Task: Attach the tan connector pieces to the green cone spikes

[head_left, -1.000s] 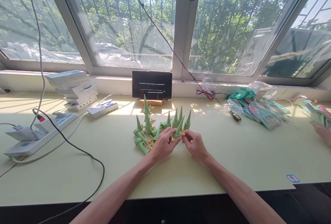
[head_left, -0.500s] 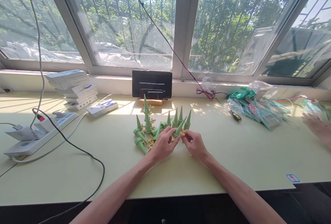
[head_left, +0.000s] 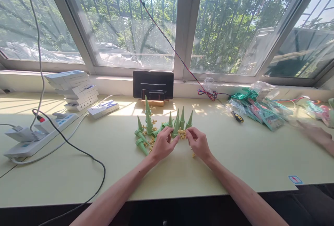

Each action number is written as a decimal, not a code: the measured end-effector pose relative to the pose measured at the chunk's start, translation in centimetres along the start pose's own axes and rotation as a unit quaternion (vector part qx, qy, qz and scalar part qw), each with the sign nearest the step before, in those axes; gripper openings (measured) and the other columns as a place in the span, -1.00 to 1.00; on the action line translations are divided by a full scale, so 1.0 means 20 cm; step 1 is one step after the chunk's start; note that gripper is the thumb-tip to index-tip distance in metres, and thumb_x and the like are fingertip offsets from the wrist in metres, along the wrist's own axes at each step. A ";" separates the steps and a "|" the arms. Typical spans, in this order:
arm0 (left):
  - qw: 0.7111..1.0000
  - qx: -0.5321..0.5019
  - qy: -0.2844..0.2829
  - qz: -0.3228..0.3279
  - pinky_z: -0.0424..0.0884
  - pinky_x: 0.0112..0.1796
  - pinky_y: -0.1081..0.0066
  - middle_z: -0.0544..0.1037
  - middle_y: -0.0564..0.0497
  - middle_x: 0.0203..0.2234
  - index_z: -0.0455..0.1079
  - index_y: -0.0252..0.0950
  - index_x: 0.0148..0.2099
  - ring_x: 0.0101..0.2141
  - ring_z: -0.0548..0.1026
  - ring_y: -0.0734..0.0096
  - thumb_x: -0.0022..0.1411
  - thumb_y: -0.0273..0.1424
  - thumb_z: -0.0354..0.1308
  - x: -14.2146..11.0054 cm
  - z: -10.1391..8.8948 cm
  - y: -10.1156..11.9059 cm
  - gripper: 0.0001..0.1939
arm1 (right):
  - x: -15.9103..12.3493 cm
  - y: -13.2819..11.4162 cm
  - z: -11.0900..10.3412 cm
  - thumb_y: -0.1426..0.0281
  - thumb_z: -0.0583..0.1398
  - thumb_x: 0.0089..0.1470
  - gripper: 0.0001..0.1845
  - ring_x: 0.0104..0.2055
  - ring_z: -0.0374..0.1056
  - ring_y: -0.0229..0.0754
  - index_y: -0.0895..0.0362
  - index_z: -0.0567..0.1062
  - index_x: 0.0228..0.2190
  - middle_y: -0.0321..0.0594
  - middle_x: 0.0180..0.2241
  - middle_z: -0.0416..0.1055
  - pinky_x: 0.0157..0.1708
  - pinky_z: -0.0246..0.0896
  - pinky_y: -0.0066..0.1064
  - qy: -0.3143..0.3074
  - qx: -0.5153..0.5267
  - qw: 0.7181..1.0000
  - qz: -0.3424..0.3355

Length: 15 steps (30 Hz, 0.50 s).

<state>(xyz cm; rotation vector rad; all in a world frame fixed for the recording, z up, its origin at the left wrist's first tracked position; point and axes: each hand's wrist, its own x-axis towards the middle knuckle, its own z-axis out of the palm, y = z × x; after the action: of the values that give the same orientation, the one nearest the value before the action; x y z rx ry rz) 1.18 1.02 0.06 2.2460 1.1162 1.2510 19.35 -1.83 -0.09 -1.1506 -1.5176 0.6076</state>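
Note:
Between the thumb and fingers of my left hand (head_left: 164,145) stands a green cone-shaped plastic spike (head_left: 176,127), point up, on the table. My right hand (head_left: 199,144) has thumb and index fingertips together at a small cluster of yellow T-shaped plastic pieces (head_left: 182,134); its fingers partly hide the one they pinch. Behind my hands more green spikes stand upright, among them a tall one (head_left: 182,117) and one at the right (head_left: 189,120). Left of my left hand, several spikes lie on their sides, such as a capped spike (head_left: 142,146), with yellow pieces among them.
A dark tablet (head_left: 153,80) leans at the window with a phone before it. White boxes (head_left: 78,87) and a power strip (head_left: 56,128) with cables lie left. At right are a screwdriver (head_left: 237,116), plastic bags (head_left: 261,109) and another person's blurred hand (head_left: 317,135).
The spike in my left hand has gone from tilted to upright, set down on the table. My right hand has drawn slightly right, away from it. The other person's hand has shifted.

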 end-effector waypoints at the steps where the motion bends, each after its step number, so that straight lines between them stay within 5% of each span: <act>1: 1.000 0.001 -0.001 -0.002 0.29 -0.50 0.44 0.36 0.07 -0.46 0.35 -0.28 -0.21 -0.55 0.31 0.50 0.29 -0.27 0.15 0.00 0.00 0.00 -0.83 | 0.00 0.00 0.00 0.13 0.11 0.24 -0.67 -0.57 0.27 -0.26 0.14 0.44 -0.35 -0.23 -0.49 0.41 -0.60 0.20 -0.45 0.001 0.006 1.000 0.003; 15: 1.000 0.011 -0.013 -0.010 0.27 -0.49 0.44 0.35 0.08 -0.50 0.35 -0.28 -0.25 -0.54 0.30 0.48 0.26 -0.29 0.17 0.00 0.00 0.01 -0.84 | 0.00 0.00 0.00 0.18 0.11 0.25 -0.70 -0.57 0.26 -0.27 0.13 0.44 -0.35 -0.23 -0.47 0.42 -0.58 0.20 -0.45 -0.012 0.010 1.000 -0.003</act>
<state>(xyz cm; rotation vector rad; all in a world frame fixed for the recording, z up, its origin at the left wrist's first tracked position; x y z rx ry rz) 1.25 0.88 0.15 2.2542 1.1450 1.2053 19.24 -1.85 -0.09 -1.1268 -1.5324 0.6334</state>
